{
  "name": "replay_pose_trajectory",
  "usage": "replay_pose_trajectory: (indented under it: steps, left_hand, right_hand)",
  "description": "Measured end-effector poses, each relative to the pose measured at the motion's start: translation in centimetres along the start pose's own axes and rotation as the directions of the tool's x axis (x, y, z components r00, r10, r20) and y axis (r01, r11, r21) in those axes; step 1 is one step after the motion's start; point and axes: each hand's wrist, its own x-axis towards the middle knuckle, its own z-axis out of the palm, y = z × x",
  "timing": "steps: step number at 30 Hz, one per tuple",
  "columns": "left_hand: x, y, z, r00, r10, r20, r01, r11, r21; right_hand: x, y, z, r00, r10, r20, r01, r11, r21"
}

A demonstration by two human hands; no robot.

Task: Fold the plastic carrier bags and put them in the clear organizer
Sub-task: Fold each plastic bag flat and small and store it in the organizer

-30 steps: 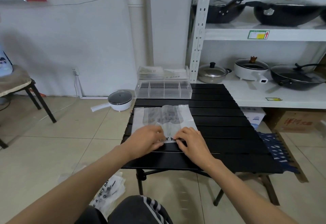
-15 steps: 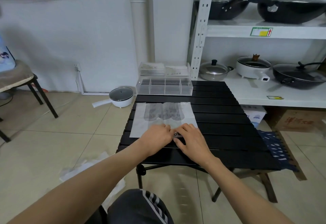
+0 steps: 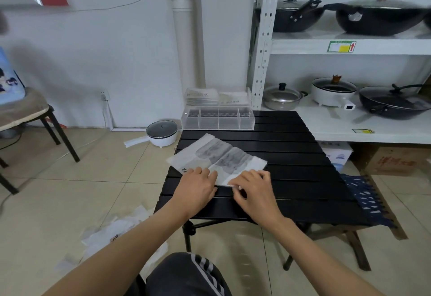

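Black slatted table [image 3: 291, 156] carries 1 flattened plastic bag [image 3: 219, 156], skewed; 2 hands, left hand [image 3: 198, 188] and right hand [image 3: 254, 191], press its 6 o'clock edge, fingers nearly straight. 1 clear organizer [image 3: 218, 118] sits at 12 o'clock.

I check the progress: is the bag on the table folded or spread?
Spread: the bag lies flat on the table, both hands at its near edge.
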Motion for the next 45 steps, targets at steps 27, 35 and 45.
replay_pose_trajectory:
  steps: [27,35,45]
  left_hand:
    - [-3.5,-5.2,-1.6,0.853,-0.391,0.347,0.484,0.342,-0.806]
    - [-3.0,-3.9,0.1,0.741,-0.626,0.241,0.580,0.417,-0.700]
    - [-2.2,-3.8,0.9,0.730,-0.651,0.208,0.590,0.446,-0.674]
  right_hand:
    - [1.8,1.5,-0.5,0.804,0.523,0.282,-0.585,0.778,0.227]
    - [1.8,0.9,0.7,0.795,0.575,0.194,-0.598,0.797,0.089]
    - [1.7,0.7,0.8,0.799,0.584,0.139,-0.596,0.800,0.068]
